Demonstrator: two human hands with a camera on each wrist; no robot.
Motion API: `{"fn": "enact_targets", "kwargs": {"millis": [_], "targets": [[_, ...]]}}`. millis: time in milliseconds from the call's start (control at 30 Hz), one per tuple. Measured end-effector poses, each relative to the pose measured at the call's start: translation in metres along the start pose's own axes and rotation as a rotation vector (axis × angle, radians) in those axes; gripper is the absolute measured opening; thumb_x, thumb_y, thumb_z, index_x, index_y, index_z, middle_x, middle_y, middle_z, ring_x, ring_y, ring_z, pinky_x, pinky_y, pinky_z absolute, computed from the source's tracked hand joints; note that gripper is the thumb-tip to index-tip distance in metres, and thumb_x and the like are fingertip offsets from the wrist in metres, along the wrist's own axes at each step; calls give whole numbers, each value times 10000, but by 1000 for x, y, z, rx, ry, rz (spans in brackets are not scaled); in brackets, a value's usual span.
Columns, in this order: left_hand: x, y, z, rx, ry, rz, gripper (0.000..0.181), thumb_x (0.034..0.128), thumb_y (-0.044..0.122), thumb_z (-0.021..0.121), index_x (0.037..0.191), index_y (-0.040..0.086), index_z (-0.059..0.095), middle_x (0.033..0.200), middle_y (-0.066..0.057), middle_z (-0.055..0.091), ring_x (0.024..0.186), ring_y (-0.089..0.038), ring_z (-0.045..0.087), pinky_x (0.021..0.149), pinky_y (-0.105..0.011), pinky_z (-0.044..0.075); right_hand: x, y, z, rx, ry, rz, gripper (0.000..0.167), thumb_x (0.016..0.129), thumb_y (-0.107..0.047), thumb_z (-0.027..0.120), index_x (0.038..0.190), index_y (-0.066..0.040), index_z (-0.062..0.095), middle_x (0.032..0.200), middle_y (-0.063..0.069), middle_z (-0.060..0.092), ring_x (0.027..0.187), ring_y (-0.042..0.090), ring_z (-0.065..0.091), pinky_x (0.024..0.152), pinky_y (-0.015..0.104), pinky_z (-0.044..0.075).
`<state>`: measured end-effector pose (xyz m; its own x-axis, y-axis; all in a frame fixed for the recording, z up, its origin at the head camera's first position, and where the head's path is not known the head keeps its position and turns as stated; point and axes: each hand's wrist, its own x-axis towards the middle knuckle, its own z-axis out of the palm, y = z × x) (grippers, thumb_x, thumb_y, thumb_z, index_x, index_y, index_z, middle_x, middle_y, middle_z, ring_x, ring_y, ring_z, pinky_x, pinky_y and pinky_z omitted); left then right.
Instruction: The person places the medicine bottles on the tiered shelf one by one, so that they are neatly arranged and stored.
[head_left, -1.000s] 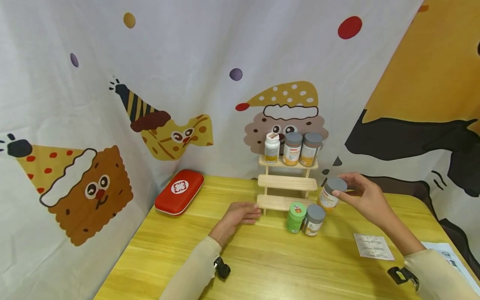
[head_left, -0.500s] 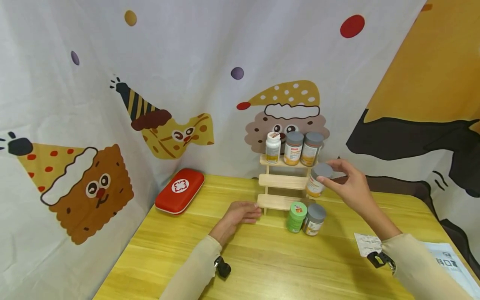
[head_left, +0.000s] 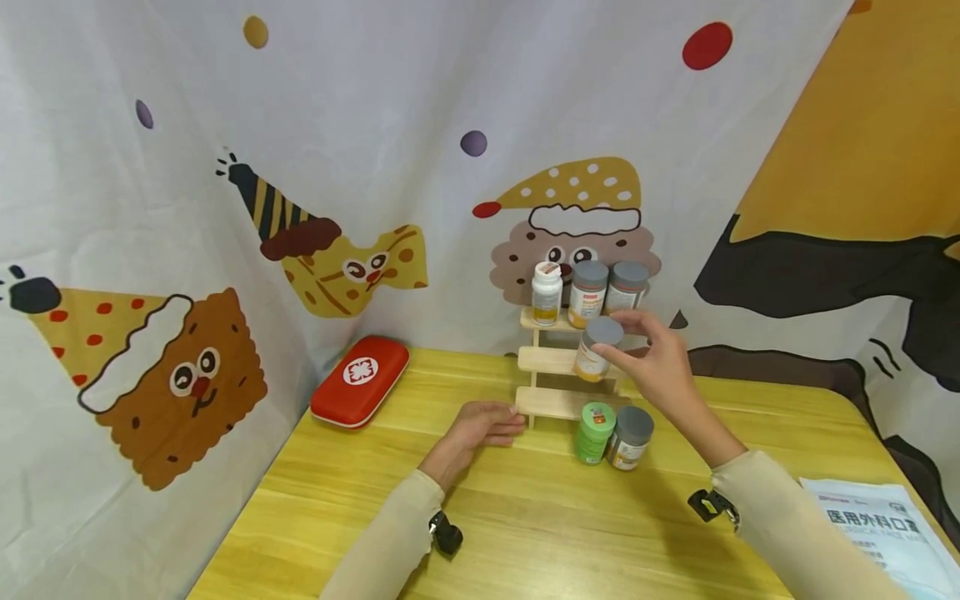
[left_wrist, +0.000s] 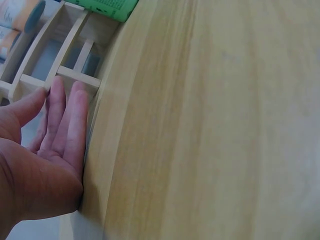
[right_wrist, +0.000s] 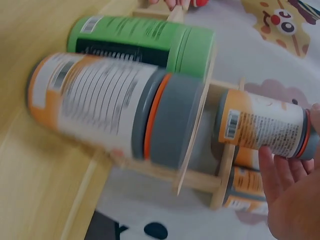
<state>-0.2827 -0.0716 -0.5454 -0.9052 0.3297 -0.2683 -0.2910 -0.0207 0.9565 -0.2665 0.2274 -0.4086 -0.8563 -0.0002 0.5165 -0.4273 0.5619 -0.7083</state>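
Before the middle shelf (head_left: 536, 359) of the three-tier wooden rack (head_left: 553, 362), the right hand (head_left: 660, 358) is holding one grey-lidded jar (head_left: 600, 335).

Nearest, right of the rack, one printed packet (head_left: 885, 533) is lying on the table (head_left: 540, 533). In front of the rack, one green jar (head_left: 595, 435) and one grey-capped jar (head_left: 632, 433) are standing side by side. At the rack's left end, the left hand (head_left: 478, 427) is touching the lowest shelf (head_left: 564, 403) with straight fingers lying close together. Right thumb and fingers are pinching the grey-lidded jar near its lid; whether it is touching the middle shelf, I cannot tell. Left of the rack, one red case (head_left: 360, 383) is lying. On the rack's top shelf (head_left: 527, 321), one white bottle (head_left: 547, 295) and two grey-topped jars (head_left: 588, 295) are standing, three in all.
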Motion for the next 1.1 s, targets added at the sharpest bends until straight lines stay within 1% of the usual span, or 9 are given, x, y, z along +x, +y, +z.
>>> {"fn": "enact_targets", "kwargs": {"millis": [100,200,300,400,533,567,733,900,1100], "targets": [[1,0,1,1,-5,0,415,1039,236,697,1331,-57,664,1212,-177,785,1116,-276,782,915,-379,670,2,-3,10,12,-5,-12,536,900,-267,874,1357,-103,649,1326,89,712,1177,179,669,767,73,579],[0,0,1,4,-5,2,418,1036,231,700,1333,-61,660,1212,-175,786,1106,-266,785,910,-375,671,4,-8,20,37,-6,-14,548,894,-239,878,1363,-86,640,1321,108,715,1194,267,683,794,78,585],[1,0,1,5,-5,8,414,1035,232,700,1327,-60,662,1208,-171,788,1091,-253,789,905,-376,672,6,-13,28,37,-5,-2,563,885,-244,888,1364,-83,639,1297,122,733,1189,282,698,806,78,568],[2,-1,2,-5,8,4,390,1029,229,708,1307,-43,681,1198,-159,794,1069,-231,794,897,-368,674,8,-17,36,22,-19,16,574,881,-275,891,1367,-99,641,1294,132,746,1181,290,714,837,148,577],[2,-2,3,-16,26,4,367,1023,223,717,1287,-32,694,1185,-154,799,1052,-224,799,871,-352,678,9,-20,46,55,-59,38,583,882,-286,889,1371,-101,631,1309,150,739,1183,309,717,892,323,631],[1,-2,3,-18,28,4,366,1023,222,717,1286,-32,694,1186,-155,798,1053,-227,799,865,-348,678,10,-20,48,65,-65,40,583,882,-283,889,1370,-97,629,1306,153,739,1177,309,719,881,329,644],[0,-2,2,-15,24,8,394,1019,241,726,1298,-33,680,1198,-160,794,1077,-257,794,863,-353,679,13,-20,58,92,-69,30,579,883,-263,887,1370,-83,632,1316,148,734,1207,312,705,963,478,633],[0,-3,1,-12,25,7,424,1011,259,737,1315,-28,666,1206,-149,793,1084,-259,792,860,-353,679,21,-22,65,83,-79,-15,575,880,-230,888,1363,-51,632,1324,146,725,1239,319,691,998,495,623],[1,-2,2,-7,24,4,427,1010,256,738,1319,-29,663,1216,-154,789,1087,-256,791,850,-343,680,28,-29,66,50,-125,15,583,917,-226,855,1408,-41,600,1385,163,686,1295,343,673,939,458,660]]}}
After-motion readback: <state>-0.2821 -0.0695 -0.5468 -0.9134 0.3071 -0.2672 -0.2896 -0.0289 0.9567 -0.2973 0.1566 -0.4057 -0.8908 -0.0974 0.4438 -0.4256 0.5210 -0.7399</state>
